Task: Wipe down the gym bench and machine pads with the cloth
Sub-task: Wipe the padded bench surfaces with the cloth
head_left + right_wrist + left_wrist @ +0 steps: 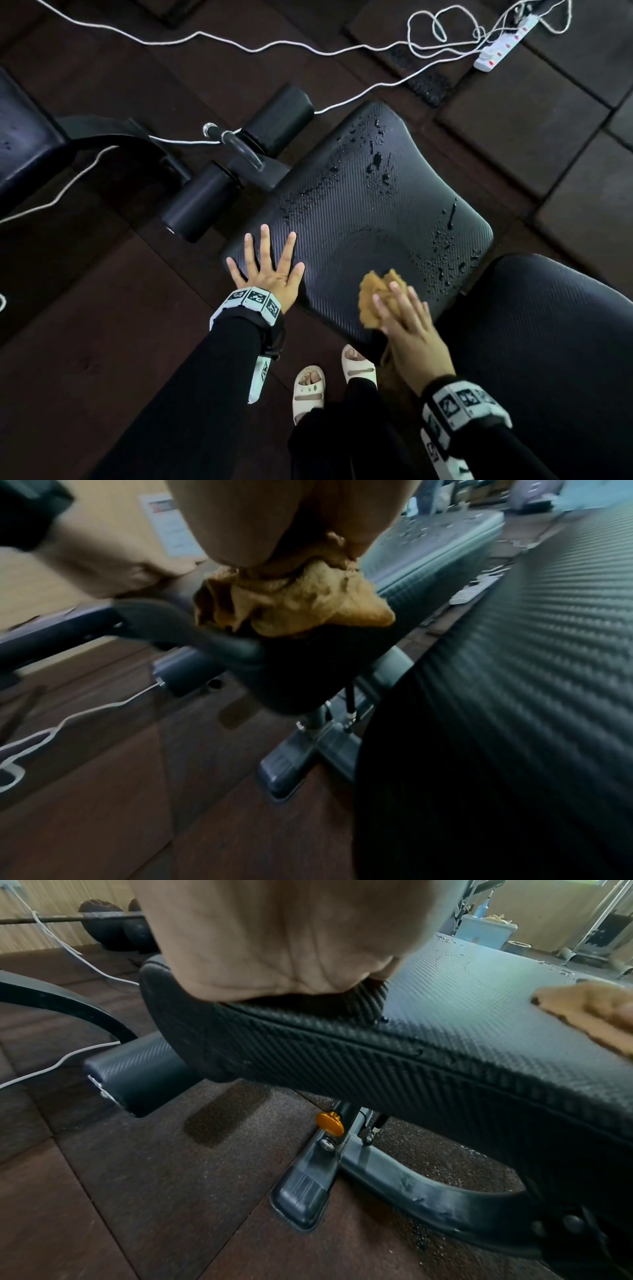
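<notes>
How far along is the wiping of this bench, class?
Done: the near middle of the seat pad looks free of droplets. In hand: the right hand presses the cloth on its near edge while the left hand rests flat on it. Left: droplets at the far and right edges, plus the back pad and foam rollers.

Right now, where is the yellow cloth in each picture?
Head view: the cloth sits low and right of middle, under the right hand, on the seat pad's near edge.
Left wrist view: the cloth pokes in at the right edge, on the pad.
Right wrist view: the cloth is bunched up, upper middle, just below the hand.
Shared landmark: the wet drops on the textured black seat pad.
</notes>
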